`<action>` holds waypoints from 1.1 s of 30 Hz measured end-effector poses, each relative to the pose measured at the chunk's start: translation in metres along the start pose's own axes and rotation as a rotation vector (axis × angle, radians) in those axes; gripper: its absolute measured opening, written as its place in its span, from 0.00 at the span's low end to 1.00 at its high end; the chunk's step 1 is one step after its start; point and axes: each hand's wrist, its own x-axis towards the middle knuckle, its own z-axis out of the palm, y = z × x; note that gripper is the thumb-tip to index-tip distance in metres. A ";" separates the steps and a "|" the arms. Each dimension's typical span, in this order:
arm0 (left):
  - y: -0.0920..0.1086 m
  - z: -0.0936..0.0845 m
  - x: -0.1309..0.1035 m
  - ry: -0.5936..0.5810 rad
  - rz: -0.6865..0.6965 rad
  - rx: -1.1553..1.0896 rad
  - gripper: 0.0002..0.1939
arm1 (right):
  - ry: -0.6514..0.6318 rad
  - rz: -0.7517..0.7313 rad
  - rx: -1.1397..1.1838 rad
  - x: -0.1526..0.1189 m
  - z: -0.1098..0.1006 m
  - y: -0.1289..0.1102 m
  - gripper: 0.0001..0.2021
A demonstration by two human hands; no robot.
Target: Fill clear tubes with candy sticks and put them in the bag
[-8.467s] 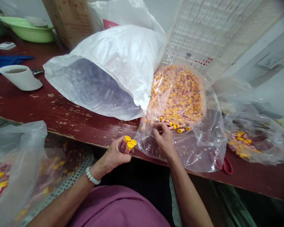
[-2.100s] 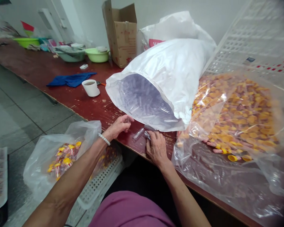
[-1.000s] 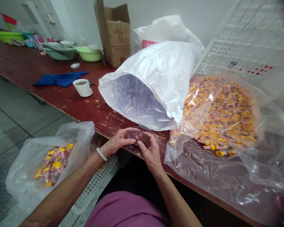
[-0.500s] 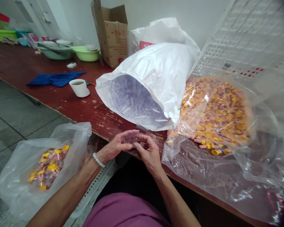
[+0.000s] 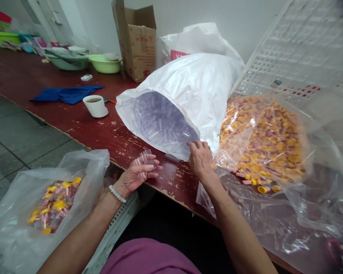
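Observation:
My left hand [image 5: 135, 177], with a pale bead bracelet at the wrist, is closed around several clear plastic tubes [image 5: 145, 155] above the table's front edge. At the lower right of the white sack's mouth is my right hand [image 5: 200, 158], its fingers loosely bent over the rim and nothing visible in them; its thumb is hidden. The white sack [image 5: 200, 87] lies on its side, mouth towards me, with many loose clear tubes [image 5: 165, 125] inside. One clear tube [image 5: 172, 158] lies on the table just below the sack's lip.
A clear bag of yellow-capped tubes [image 5: 268, 140] spreads on the right, before a white perforated basket [image 5: 263, 61]. Another bag [image 5: 14, 198] with yellow-capped tubes is low on the left. A white cup [image 5: 96, 108] of dark liquid, blue cloth [image 5: 68, 94] and carton [image 5: 143, 49] stand beyond.
My right hand has left my left hand and moved right and forward to the sack's mouth. My left hand has shifted slightly left, keeping the clear tubes, now more plainly seen.

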 end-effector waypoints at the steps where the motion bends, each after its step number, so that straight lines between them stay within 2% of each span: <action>1: 0.000 -0.001 0.001 0.017 -0.012 -0.027 0.19 | -0.013 -0.019 -0.002 -0.001 0.002 0.000 0.13; 5: -0.002 0.003 0.005 0.087 0.001 -0.037 0.16 | -0.095 -0.096 0.020 -0.014 0.016 -0.019 0.09; 8: -0.003 0.007 0.006 0.150 0.107 0.066 0.14 | -0.129 -0.060 0.032 -0.022 0.025 -0.031 0.07; 10: -0.003 0.009 0.005 0.205 0.206 0.153 0.13 | -0.115 -0.021 0.128 -0.027 0.025 -0.033 0.06; 12: -0.002 0.009 0.003 0.238 0.287 0.227 0.13 | -0.072 0.053 0.357 -0.033 0.019 -0.035 0.08; 14: -0.001 0.011 0.000 0.213 0.314 0.259 0.13 | -0.050 0.185 0.684 -0.042 0.008 -0.038 0.09; 17: -0.006 0.020 -0.005 0.123 0.290 0.227 0.14 | -0.133 0.397 1.175 -0.056 -0.008 -0.049 0.11; 20: -0.016 0.034 -0.008 0.059 0.231 0.168 0.15 | -0.216 0.438 1.448 -0.070 -0.015 -0.061 0.11; 22: -0.024 0.043 -0.009 0.009 0.178 0.129 0.15 | -0.174 0.409 1.419 -0.079 -0.014 -0.065 0.10; 24: -0.033 0.050 -0.009 -0.017 0.152 0.110 0.17 | -0.084 0.373 1.258 -0.087 -0.011 -0.064 0.10; 29: -0.053 0.065 -0.009 0.105 0.269 0.172 0.25 | 0.129 0.158 0.799 -0.102 -0.018 -0.056 0.13; 31: -0.060 0.070 -0.008 0.139 0.305 0.225 0.25 | 0.147 0.128 0.654 -0.107 -0.024 -0.051 0.14; 33: -0.065 0.075 -0.007 0.151 0.302 0.264 0.25 | 0.112 0.130 0.536 -0.110 -0.032 -0.045 0.14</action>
